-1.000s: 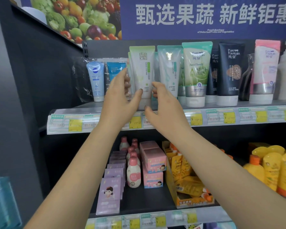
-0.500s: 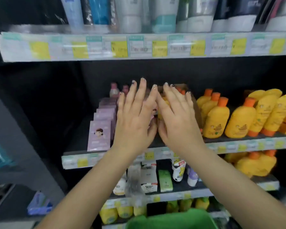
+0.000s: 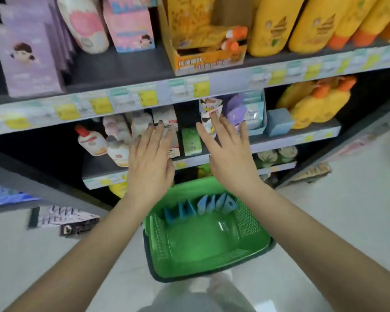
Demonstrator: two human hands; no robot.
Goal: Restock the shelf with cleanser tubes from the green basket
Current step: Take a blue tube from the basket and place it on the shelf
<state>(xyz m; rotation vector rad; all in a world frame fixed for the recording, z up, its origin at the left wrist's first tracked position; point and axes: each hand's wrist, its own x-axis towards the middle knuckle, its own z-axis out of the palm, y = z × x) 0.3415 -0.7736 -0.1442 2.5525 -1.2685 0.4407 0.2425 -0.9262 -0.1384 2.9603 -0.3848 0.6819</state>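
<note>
Shop floor w/ green basket (image 3: 209, 248): cleanser tubes (image 3: 202, 207) upright at its far wall. Left hand (image 3: 150, 164) & right hand (image 3: 229, 154) above it, fingers spread, empty. Risk: a blind grab topples tubes.

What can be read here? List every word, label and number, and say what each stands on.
Nothing can be quoted with confidence.
Orange display carton: large white Chinese characters, too blurred to read.
Shelf price tags: print too small and blurred.
Purple packets: a cartoon face, text illegible.
Yellow bottles: logo blurred.
Blue tubes in the green basket: no legible print.
</note>
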